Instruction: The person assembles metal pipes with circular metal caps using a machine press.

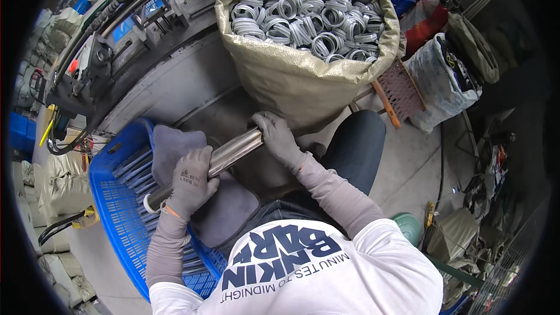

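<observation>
A shiny metal tube [235,153] lies slantwise across my lap, held between both hands. My left hand [191,182], in a grey glove, is wrapped round its lower left part. The gloved fingers of my right hand [279,140] close over the upper right end and hide it. At the tube's lower left end sits a pale ring [147,205]; whether it is fixed there I cannot tell. Below that end stands a blue plastic basket [100,184] with several thin metal tubes [135,169] in it. A grey pad [230,205] covers my thigh under the tube.
A big woven sack [280,79] full of silvery metal rings [286,9] stands in front of me. Machinery [116,58] runs along the far left. At the right are a woven-seat stool [402,90], a plastic bag [440,84] and scattered sacks [458,233].
</observation>
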`<state>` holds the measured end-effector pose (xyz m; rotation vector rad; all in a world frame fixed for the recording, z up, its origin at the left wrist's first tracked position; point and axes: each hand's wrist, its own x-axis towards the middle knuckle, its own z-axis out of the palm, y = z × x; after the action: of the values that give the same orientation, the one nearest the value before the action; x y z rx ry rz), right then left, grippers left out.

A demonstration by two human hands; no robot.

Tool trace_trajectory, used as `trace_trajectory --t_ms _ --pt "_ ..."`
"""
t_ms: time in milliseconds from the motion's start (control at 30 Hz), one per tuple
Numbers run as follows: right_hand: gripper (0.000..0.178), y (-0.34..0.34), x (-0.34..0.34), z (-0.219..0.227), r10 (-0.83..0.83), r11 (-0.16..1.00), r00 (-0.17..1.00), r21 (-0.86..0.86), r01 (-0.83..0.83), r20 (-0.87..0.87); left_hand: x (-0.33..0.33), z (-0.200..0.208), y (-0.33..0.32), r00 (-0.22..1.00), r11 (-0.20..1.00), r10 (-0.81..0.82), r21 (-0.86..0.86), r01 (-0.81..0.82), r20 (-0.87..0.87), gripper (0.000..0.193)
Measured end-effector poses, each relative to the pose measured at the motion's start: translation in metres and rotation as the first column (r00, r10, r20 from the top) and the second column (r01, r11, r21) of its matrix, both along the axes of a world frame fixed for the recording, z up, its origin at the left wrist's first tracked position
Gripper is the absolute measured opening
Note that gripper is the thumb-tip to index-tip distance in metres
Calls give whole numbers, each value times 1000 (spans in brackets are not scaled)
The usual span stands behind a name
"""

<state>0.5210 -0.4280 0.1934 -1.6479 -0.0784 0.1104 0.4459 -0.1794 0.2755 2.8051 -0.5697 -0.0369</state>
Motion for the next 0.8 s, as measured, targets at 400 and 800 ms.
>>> trace_trajectory --t_ms 400,800 --pt "48 -147 120 148 174 396 843 -820 413 509 13 29 28 987 979 154 126 -159 46 75" --pt "49 -159 132 140 25 600 794 -644 474 608 168 73 78 726 898 163 204 -389 668 54"
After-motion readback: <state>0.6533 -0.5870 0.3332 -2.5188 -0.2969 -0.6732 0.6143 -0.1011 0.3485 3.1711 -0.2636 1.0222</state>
